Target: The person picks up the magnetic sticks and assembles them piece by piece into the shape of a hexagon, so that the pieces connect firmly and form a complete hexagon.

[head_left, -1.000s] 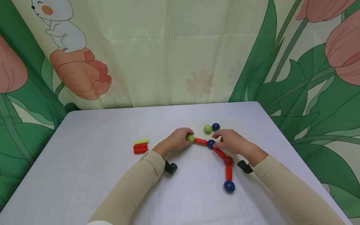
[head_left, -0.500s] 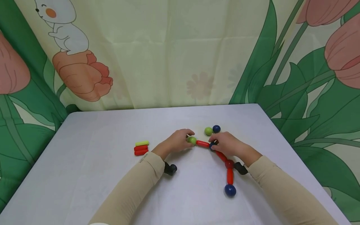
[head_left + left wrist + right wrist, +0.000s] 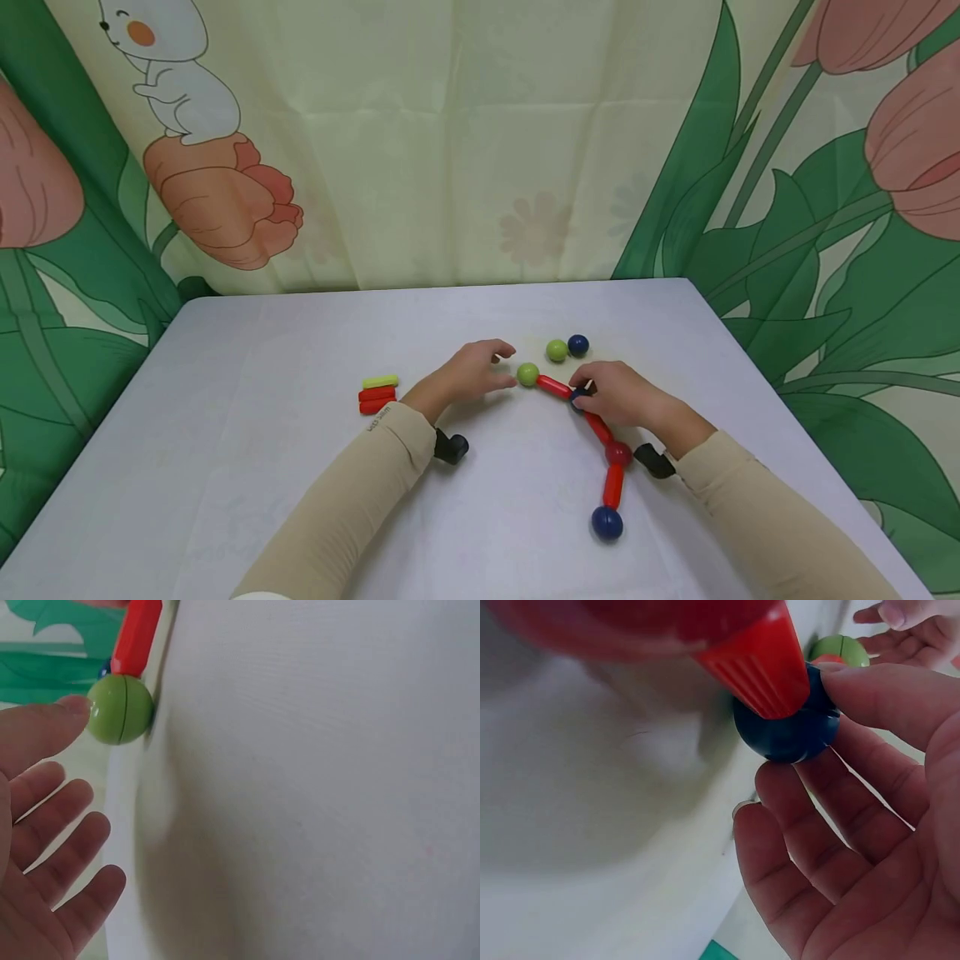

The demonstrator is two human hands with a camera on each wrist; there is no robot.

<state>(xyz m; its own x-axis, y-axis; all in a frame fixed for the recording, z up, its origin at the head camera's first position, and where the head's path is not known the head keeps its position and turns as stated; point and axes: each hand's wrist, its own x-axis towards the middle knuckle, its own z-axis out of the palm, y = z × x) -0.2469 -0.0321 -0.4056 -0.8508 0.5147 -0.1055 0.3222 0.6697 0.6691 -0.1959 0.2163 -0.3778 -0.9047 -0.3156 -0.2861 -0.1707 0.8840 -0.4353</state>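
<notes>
Right wrist | right hand (image 3: pixel 885 862) pinches blue ball (image 3: pixel 791 739) | red ball (image 3: pixel 641 626) cut off

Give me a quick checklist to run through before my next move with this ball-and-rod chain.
1. Right hand secure on the middle blue ball: ok, thumb and fingers pinch it.
2. Left hand free: ok, fingers apart, gripping nothing, beside the end green ball.
3. Left thumb clear of that ball: cannot tell, contact is unclear.
4. Chain straight: not ok, it bends at the red ball.
5. Chain's joints tight: cannot tell.
6. Spare rods within view: ok, one yellow-green rod and two loose red rods.
</notes>
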